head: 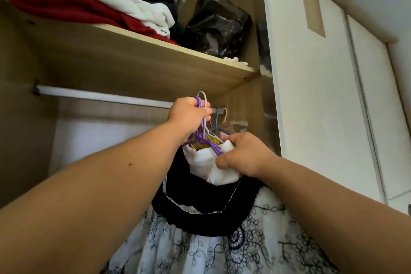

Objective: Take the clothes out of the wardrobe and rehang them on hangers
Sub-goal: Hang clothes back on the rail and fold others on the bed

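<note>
Looking up into a wood-grain wardrobe, with white door panels closing off the right side. Spanning the upper part, a wooden shelf, loaded with a stack of folded clothes: red at the bottom, then white, navy and beige above. Hanging lowest and nearest, a white dress with dark floral embroidery, bunched together with a black garment just above it. Sitting on the shelf just beside the folded stack, a crumpled black plastic bag. Running under the shelf, a white hanging rail, carrying a blue hanger and a pale one near its right end. Topping the held bundle, a small white garment, in front of the rail's right stretch. Gripping the hanger hooks in the left hand, fingers curled round them. Pinching the white garment's top edge with the right hand, thumb and curled fingers clamped on the cloth. Sprouting from the left fist, several purple hangers and a cream hanger, hook tops standing above the knuckles.
</note>
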Available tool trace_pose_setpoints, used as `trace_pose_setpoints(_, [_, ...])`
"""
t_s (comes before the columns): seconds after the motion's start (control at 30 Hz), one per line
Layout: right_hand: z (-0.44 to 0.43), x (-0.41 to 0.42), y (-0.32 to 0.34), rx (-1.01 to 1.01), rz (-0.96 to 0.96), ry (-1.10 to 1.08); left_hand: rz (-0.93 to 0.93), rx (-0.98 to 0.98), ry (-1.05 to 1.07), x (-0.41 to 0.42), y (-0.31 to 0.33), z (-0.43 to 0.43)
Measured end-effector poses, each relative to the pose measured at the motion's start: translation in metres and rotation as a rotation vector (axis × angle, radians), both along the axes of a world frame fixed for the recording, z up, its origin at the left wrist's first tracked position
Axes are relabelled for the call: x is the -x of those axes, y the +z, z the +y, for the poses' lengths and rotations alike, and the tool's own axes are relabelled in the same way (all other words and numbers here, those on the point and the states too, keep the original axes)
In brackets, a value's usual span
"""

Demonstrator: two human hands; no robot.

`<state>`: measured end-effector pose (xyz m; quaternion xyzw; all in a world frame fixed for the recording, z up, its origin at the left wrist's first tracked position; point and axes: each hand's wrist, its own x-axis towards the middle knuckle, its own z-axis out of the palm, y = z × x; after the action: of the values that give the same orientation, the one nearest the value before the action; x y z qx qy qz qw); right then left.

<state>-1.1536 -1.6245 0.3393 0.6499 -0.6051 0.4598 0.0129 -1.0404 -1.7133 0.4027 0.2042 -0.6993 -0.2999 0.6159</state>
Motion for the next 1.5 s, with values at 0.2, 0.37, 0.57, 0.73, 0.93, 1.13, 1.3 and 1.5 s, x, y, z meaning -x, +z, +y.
trace_pose_setpoints(0.2, [-0.095,0.002,0.042,0.044,0.026,-0.044,-0.055,0.079,0.028,-0.001,0.042,-0.098])
trace_pose_setpoints(0.37, [-0.165,0.005,0.082,0.069,0.012,-0.05,-0.15,0.208,0.099,-0.003,0.082,-0.166])
trace_pose_setpoints(0.57, [-0.223,0.006,0.102,0.095,0.002,-0.081,-0.545,0.446,0.528,-0.007,0.116,-0.226])
trace_pose_setpoints(0.73, [-0.248,0.007,0.098,0.06,0.011,-0.101,-0.645,0.523,0.701,-0.008,0.116,-0.253])
trace_pose_setpoints(0.93, [-0.264,0.008,0.092,0.051,0.004,-0.108,-0.721,0.586,0.899,-0.004,0.115,-0.253])
trace_pose_setpoints(1.13, [-0.266,0.008,0.077,-0.007,0.052,-0.074,-0.851,0.719,0.983,-0.012,0.099,-0.26])
trace_pose_setpoints(1.3, [-0.254,0.01,0.079,0.001,0.002,-0.139,-0.937,0.7,0.971,-0.023,0.1,-0.252])
trace_pose_setpoints(1.5, [-0.242,0.02,0.086,-0.043,0.194,-0.257,-0.941,0.649,1.0,-0.032,0.102,-0.249])
